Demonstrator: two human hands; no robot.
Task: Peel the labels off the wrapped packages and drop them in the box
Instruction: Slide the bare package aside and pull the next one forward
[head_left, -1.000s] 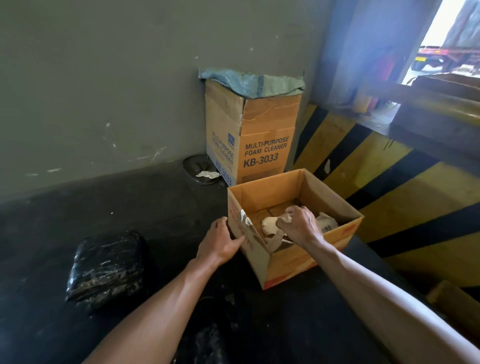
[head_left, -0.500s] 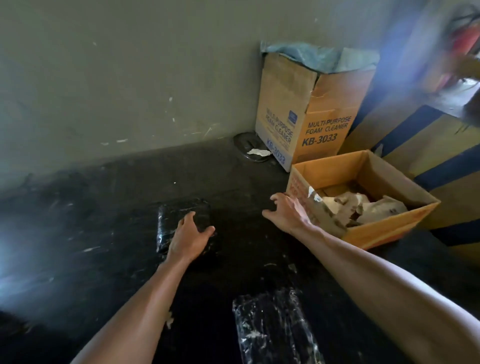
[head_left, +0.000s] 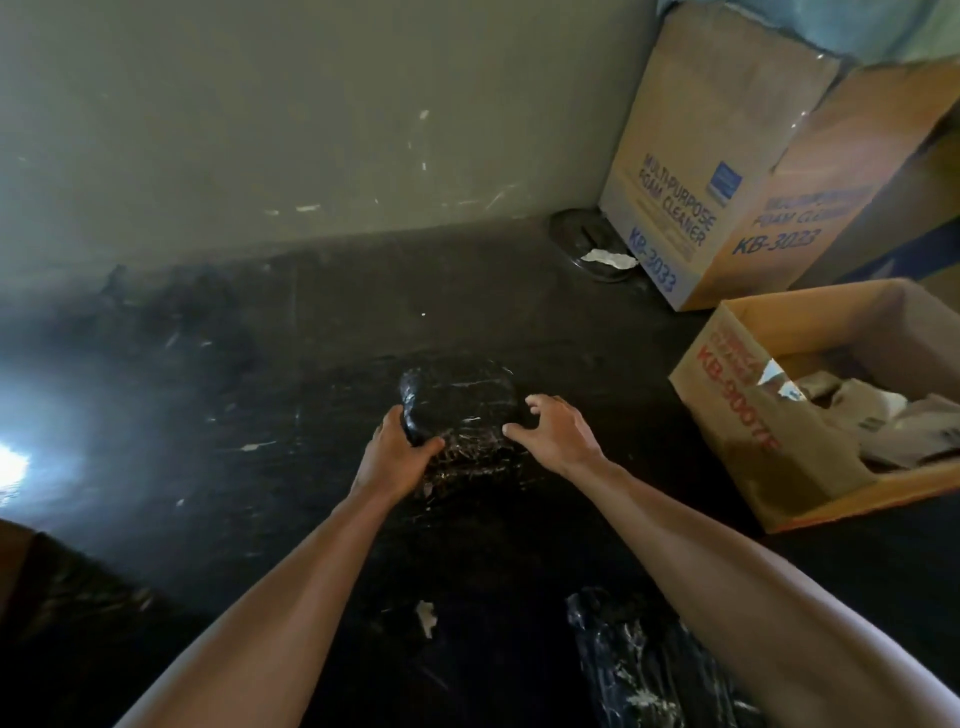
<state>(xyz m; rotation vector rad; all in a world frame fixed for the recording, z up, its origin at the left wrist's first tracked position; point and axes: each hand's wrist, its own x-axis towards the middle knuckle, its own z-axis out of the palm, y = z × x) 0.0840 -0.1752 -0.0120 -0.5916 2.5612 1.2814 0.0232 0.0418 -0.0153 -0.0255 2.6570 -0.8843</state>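
Note:
A black plastic-wrapped package (head_left: 460, 410) lies on the dark floor in front of me. My left hand (head_left: 396, 457) grips its near left corner, thumb on top. My right hand (head_left: 556, 431) hovers at the package's right edge with fingers spread, holding nothing. No label shows on the package's visible side. The open cardboard box (head_left: 737, 395) stands to the right, with crumpled peeled labels (head_left: 893, 421) inside. A second wrapped package (head_left: 639, 665) lies near me at the bottom, partly behind my right forearm.
A tall foam-cleaner carton (head_left: 696, 171) stands against the grey wall behind the open box. A dark round dish (head_left: 587, 244) with a white scrap lies beside it. A small white paper scrap (head_left: 426, 618) lies on the floor between my arms.
Both hands left the box and swung left to the wrapped package. My left hand has taken hold of its corner. The camera turned left, so the box now sits at the right edge.

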